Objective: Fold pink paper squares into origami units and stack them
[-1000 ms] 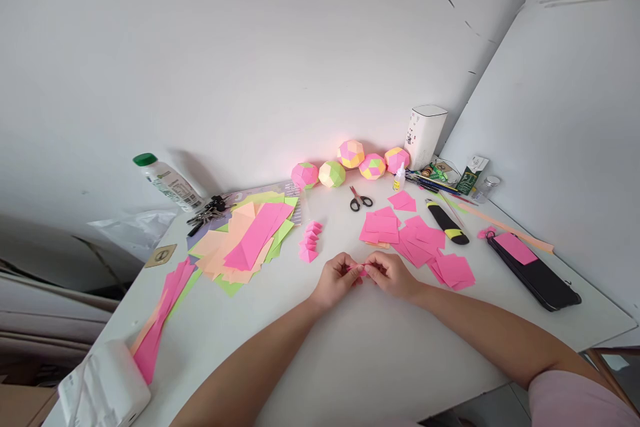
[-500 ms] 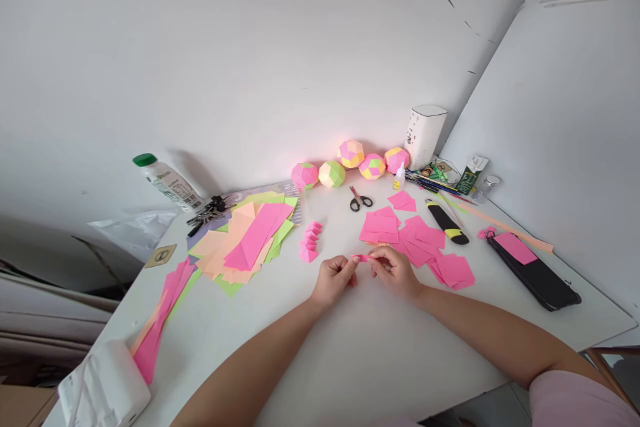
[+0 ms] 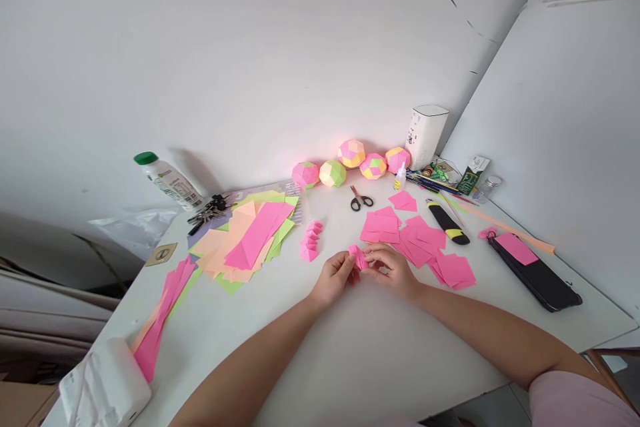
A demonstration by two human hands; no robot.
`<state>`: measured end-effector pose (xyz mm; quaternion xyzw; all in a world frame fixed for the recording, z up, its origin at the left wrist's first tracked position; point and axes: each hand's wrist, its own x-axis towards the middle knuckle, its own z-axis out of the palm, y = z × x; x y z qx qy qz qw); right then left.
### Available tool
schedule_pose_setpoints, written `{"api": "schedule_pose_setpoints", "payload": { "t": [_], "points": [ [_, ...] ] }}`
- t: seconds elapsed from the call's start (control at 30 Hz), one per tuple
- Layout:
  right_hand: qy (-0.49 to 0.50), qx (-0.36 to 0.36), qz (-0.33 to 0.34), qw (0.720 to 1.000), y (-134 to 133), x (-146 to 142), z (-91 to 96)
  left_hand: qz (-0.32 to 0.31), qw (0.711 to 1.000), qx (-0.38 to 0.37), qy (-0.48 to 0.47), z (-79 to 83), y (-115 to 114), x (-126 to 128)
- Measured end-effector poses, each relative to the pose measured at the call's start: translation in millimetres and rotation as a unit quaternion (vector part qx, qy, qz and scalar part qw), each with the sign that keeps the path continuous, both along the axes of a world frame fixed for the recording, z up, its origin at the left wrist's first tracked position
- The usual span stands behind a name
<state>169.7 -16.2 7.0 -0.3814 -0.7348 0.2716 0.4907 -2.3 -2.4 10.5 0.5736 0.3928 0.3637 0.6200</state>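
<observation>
My left hand (image 3: 334,277) and my right hand (image 3: 391,270) meet over the middle of the white table (image 3: 350,347). Both pinch a small folded piece of pink paper (image 3: 358,257), held just above the tabletop. To its left a short row of folded pink paper units (image 3: 309,239) lies on the table. To the right spreads a loose pile of pink paper squares (image 3: 417,240), close to my right hand.
A heap of pink, orange and green sheets (image 3: 247,237) lies at left, with keys (image 3: 210,208) and a bottle (image 3: 167,180) behind. Paper balls (image 3: 350,163), scissors (image 3: 360,200), a glue bottle (image 3: 399,177), a black-yellow cutter (image 3: 449,223) and a black case (image 3: 535,271) stand further back and right.
The hands have lifted the pink piece slightly and drawn it further from me. It showed as a thin strip between the fingertips and now shows as a wider folded shape.
</observation>
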Motion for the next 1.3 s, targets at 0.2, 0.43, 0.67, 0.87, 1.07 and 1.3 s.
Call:
{"api": "schedule_pose_setpoints", "payload": {
  "t": [0.2,0.43,0.67,0.87,1.07,1.3],
  "points": [
    [0.010,-0.035,0.002,0.999,0,0,3.0,0.003,1.000,0.001,-0.013,2.7,0,0],
    [0.020,-0.064,0.000,0.998,-1,-1,9.8,0.001,1.000,0.002,-0.016,1.9,0,0],
    [0.011,-0.034,0.028,0.999,1,0,1.0,0.000,1.000,0.004,-0.022,1.3,0,0],
    [-0.014,0.032,0.021,0.999,1,-1,-0.8,-0.020,1.000,0.018,-0.006,1.4,0,-2],
    [-0.040,0.128,0.017,0.991,0,0,2.1,-0.044,0.999,0.023,-0.020,3.3,-1,-3],
    [-0.076,0.185,0.054,0.978,-3,0,1.7,-0.011,0.998,-0.047,-0.039,-0.1,0,0]
  ]
}}
